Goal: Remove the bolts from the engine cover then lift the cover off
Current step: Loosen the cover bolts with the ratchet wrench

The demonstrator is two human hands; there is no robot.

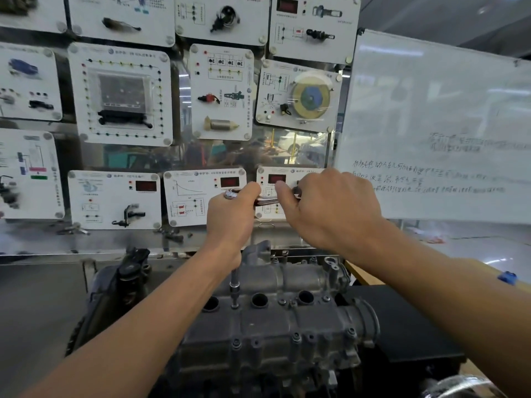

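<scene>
We see both hands raised above the cover, each wrapped round a chrome ratchet that lies roughly level between them. The left hand has its fingers curled over the ratchet's head end, thumb on top. The right hand closes round the handle end, its thumb pointing toward the left one. Only a short shiny stretch of the tool shows between the two fists.

From beneath the left hand an extension drops straight down to the cover. Its lower tip meets the top face between two of the round holes. It seems to sit on a bolt there, though the tip hides what is under it.

The cover, grey cast metal, sits on top of the engine in the lower middle of our view, below the hands. Along its near edge we can make out several bolts seated in place, heads up.

To the right of the engine stands a black box on a wooden bench. Behind, white panels carrying mounted parts and diagrams fill the wall, and a whiteboard with faint handwriting stands at the right
</scene>
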